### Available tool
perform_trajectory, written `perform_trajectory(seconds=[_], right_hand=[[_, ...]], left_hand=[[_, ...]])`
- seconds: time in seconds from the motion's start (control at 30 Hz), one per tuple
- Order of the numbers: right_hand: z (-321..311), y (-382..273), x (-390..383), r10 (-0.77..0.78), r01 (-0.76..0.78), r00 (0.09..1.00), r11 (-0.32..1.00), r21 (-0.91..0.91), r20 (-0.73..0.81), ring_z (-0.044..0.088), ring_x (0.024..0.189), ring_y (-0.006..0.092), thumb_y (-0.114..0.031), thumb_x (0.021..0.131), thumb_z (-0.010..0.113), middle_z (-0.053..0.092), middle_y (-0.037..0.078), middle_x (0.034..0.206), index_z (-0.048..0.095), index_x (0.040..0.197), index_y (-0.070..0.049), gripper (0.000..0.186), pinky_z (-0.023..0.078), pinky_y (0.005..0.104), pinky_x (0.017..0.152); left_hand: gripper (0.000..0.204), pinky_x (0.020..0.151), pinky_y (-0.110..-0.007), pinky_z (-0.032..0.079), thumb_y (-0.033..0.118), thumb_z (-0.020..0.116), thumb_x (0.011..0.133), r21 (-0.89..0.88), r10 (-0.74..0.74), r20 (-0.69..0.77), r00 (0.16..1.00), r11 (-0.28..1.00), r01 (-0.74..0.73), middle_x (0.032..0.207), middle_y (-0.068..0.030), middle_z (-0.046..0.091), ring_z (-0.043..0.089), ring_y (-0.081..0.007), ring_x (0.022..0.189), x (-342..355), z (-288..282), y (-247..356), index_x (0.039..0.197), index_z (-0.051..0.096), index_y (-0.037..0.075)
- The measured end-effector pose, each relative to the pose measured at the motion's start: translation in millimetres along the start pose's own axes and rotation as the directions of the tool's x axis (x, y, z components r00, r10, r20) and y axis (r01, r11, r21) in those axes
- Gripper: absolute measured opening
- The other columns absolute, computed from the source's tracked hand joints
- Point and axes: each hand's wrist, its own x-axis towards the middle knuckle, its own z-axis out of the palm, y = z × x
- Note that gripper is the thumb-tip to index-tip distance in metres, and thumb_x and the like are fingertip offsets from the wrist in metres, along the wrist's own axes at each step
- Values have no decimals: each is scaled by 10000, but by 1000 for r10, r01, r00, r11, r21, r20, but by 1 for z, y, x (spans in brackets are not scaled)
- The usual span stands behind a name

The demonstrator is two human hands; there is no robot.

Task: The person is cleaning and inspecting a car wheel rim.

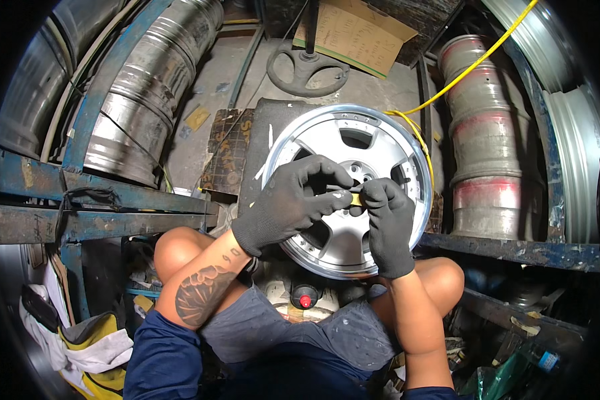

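Observation:
Both hands wear dark grey gloves and meet above a silver car wheel rim (300,137). A small yellow piece (356,199), too small to name, shows between the fingertips. My right hand (389,217) is closed, its thumb and curled fingers pinching that piece. From the other side, my left hand (297,197) is closed too, with thumb and index finger drawn together at the piece; what exactly they grip is partly hidden. The rim faces up with its spokes and bolt holes showing, in front of my bent knees.
Stacked metal wheel barrels stand on the left (140,93) and right (487,140) behind blue steel frames (100,223). A yellow hose (470,73) crosses to the rim. Beyond lie a steering wheel (308,72) and a cardboard sheet (353,37). A bottle with a red nozzle (305,299) stands between my legs.

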Motion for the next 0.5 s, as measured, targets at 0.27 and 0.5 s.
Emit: perform_trajectory(seconds=[0.27,0.5], right_hand=[[14,5,-1,-52,55,998,997,62,-48,612,862,104,-124,988,624,655,60,950,623,1096,24,184,507,247,801],[22,11,-3,-86,80,996,964,-252,-12,619,795,92,-123,988,604,668,72,926,618,1119,10,187,508,260,733]], left_hand=[[257,825,-245,526,54,719,889,-131,-40,-113,993,991,26,1028,-59,648,628,-91,940,0,1,2,1121,635,-21],[339,875,-259,532,39,700,903,149,203,-166,965,972,-179,1038,-74,645,639,-102,951,0,-2,-13,1219,599,-29]])
